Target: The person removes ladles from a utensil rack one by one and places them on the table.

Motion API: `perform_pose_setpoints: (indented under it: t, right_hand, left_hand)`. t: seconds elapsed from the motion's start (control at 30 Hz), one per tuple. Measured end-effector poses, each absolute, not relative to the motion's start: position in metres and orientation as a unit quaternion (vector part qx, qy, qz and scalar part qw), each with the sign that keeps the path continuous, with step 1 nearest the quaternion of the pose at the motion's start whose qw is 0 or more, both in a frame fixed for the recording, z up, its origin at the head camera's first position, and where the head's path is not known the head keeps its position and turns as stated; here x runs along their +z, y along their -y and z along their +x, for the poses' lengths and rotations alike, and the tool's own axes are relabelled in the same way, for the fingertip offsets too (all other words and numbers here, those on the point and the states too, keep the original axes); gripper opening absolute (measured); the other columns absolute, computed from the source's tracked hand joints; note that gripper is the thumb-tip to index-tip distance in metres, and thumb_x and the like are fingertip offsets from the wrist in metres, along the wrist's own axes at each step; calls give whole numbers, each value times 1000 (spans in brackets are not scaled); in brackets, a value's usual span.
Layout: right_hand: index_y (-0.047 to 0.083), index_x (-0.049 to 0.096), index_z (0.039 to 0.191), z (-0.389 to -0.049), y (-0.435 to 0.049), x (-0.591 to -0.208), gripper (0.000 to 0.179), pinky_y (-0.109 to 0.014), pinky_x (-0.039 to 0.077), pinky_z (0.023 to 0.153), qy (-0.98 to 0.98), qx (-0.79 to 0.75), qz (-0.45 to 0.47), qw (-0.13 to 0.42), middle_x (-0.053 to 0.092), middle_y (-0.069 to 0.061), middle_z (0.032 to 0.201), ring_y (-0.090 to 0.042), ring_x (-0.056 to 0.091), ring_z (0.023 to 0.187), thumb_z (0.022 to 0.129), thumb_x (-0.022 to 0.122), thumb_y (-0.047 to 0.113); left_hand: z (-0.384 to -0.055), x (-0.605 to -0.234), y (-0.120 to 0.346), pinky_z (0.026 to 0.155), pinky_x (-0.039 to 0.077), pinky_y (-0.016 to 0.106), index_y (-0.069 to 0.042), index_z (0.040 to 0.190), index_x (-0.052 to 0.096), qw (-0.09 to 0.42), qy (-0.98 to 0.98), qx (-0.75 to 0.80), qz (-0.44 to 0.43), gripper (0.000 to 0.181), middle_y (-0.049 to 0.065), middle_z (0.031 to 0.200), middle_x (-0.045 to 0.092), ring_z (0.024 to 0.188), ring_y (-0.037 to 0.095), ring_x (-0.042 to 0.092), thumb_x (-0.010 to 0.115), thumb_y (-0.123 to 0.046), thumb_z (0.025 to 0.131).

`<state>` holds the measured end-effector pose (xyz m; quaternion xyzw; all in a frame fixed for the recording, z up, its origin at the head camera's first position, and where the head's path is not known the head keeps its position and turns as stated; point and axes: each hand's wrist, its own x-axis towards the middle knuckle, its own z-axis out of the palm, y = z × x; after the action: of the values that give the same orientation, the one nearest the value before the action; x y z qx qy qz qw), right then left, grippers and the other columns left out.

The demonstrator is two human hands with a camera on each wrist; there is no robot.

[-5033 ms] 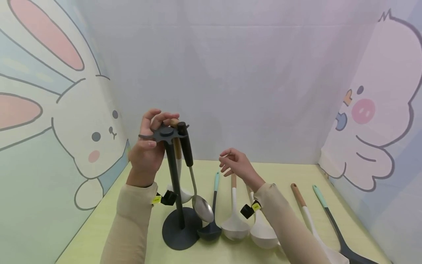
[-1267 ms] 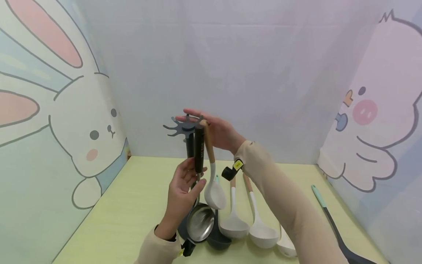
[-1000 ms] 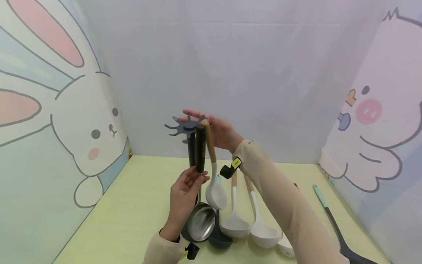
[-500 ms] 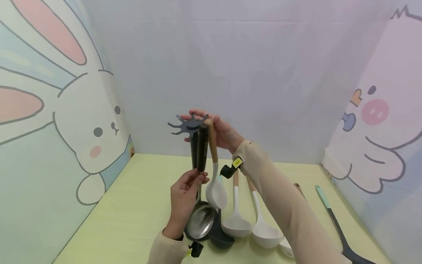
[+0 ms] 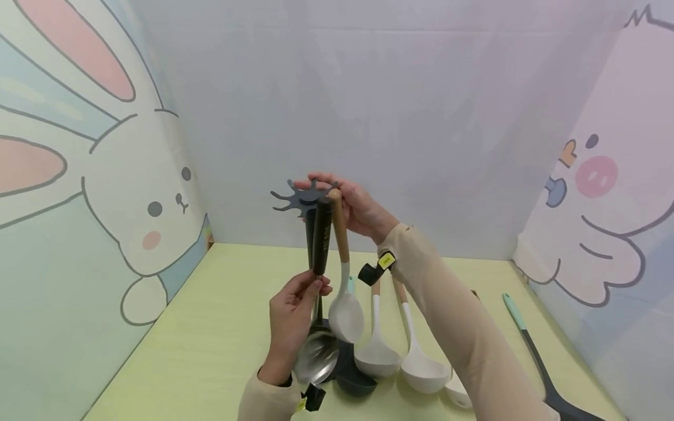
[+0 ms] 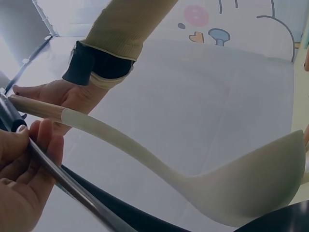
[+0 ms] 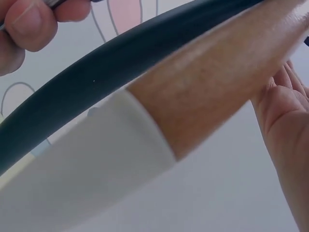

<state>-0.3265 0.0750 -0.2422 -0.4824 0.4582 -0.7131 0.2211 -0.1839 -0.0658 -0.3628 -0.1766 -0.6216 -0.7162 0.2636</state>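
A dark utensil stand (image 5: 308, 197) with curved hooks round its top stands mid-table, its post and base largely hidden. My left hand (image 5: 292, 313) pinches the neck of a metal ladle (image 5: 317, 355) just below its black handle, which rises against the hooks. Beside it, a white ladle (image 5: 346, 316) with a wooden handle hangs at the hooks. Behind the stand's top is my right hand (image 5: 360, 204), fingers extended across the back of the hooks and the wooden handle. In the left wrist view, the white ladle (image 6: 241, 181) spans the picture in front of the right hand (image 6: 72, 99).
Behind and right of the stand lie a dark ladle (image 5: 357, 380) with a mint handle and two white ladles, one nearer (image 5: 378, 356) and one farther right (image 5: 425, 371). A white utensil (image 5: 458, 392) is partly under the right sleeve. A dark utensil (image 5: 544, 374) lies far right.
Five seconds ago my left hand held the stand's top and my right hung free. Since then, the stand has shifted right and turned, my left has taken the metal ladle's neck, my right has reached the top.
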Motion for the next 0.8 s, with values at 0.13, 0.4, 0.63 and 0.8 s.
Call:
perform_pose_setpoints:
  t: [0.13,0.4,0.63,0.8]
  right_hand:
    - [13,53,135,-325,-78,-243,70,-34,52,91,-443,-715,-495,218,56,-5,138,-18,59,118,81,74,52]
    - [2,48,134,-308,-78,-237,87,-35,55,82,-481,-765,-392,172,60,-8,134,-14,60,110,71,87,47]
    - [6,49,132,-299,-77,-236,89,-34,55,81,-504,-776,-355,136,48,-20,147,-18,58,114,66,89,49]
    - [4,48,133,-294,-77,-236,79,-33,55,79,-507,-783,-340,120,42,-24,150,-19,60,112,74,87,39]
  left_hand:
    - [-182,-363,66,76,57,27,15,105,65,270,628,-707,-182,14,28,91,67,78,7,69,60,10,92]
    - [-179,-362,70,78,57,27,15,105,65,271,627,-709,-177,14,27,90,67,76,9,69,59,9,94]
    - [-180,-360,73,75,57,27,17,105,65,274,623,-710,-181,14,25,88,67,76,9,69,59,10,94]
    - [-178,-359,74,74,57,28,18,104,64,269,615,-718,-183,14,15,88,69,75,9,69,58,10,94]
